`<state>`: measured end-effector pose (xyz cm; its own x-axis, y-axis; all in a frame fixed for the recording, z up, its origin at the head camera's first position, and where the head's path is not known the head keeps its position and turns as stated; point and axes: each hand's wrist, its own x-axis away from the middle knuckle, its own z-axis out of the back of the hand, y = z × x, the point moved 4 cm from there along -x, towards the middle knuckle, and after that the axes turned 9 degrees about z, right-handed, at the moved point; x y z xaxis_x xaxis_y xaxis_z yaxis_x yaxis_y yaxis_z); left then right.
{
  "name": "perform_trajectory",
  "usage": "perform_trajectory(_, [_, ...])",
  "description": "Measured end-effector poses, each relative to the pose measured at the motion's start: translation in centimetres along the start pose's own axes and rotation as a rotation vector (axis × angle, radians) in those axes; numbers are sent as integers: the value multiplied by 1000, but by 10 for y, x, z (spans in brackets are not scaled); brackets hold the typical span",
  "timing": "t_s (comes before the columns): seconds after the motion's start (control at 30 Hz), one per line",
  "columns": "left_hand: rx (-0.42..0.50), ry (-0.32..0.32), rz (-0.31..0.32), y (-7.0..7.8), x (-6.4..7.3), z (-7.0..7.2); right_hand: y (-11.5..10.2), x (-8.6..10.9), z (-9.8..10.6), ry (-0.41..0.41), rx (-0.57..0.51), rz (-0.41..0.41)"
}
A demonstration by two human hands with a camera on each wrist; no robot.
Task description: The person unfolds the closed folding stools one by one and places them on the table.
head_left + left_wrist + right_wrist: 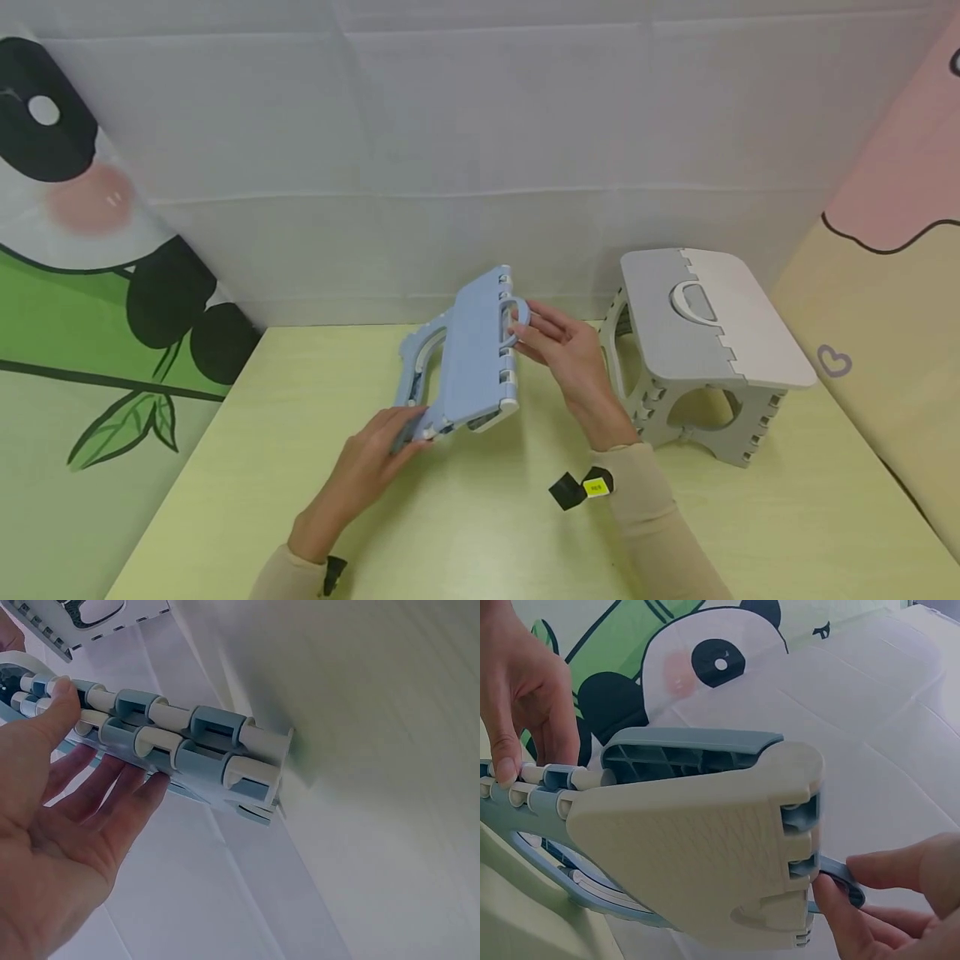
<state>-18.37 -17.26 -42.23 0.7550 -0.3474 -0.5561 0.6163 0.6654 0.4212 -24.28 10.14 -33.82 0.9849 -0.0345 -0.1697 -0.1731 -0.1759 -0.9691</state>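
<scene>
A blue and white folding step stool [474, 354], partly folded, is tilted between both hands over the table. My left hand [375, 446] grips its lower left edge, thumb on one side of the hinged leg and fingers on the other; the left wrist view shows the row of interlocking hinge knuckles [187, 742] there. With thumb and fingers my right hand [566, 354] pinches the blue loop handle [844, 879] at the stool's right edge. In the right wrist view a white panel [690, 840] of the stool faces the camera.
A second folding stool [705, 325], grey and white, stands unfolded on the table at the right. The pale yellow table [480, 533] meets a white cloth backdrop [480, 150]. Printed cloths hang left [97, 333] and right [877, 308]. Black wrist straps [573, 490] are on both sleeves.
</scene>
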Motion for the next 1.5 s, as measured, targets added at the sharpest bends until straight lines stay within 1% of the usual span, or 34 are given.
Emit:
perform_trajectory(0.23, [22, 5, -12, 4, -4, -4, -7, -1, 0, 3, -9, 16])
perform_trajectory(0.47, [55, 26, -41, 9, -7, -7, -13, -2, -2, 7, -17, 41])
perform_trajectory(0.6, [80, 14, -28, 9, -8, -10, -16, -3, -3, 6, -27, 61])
perform_trajectory(0.8, [109, 7, -32, 12, -11, -13, -20, -4, -6, 1, -47, 89])
perform_trajectory(1.1, [181, -58, -2, 18, -16, -16, -28, -4, -11, -21, -39, 141])
perform_trajectory(1.37, [259, -108, 42, 23, -19, -21, -35, -4, -16, -28, -30, 143])
perform_trajectory(1.5, [286, -113, 45, 26, -20, -23, -40, -4, -19, -37, -11, 146])
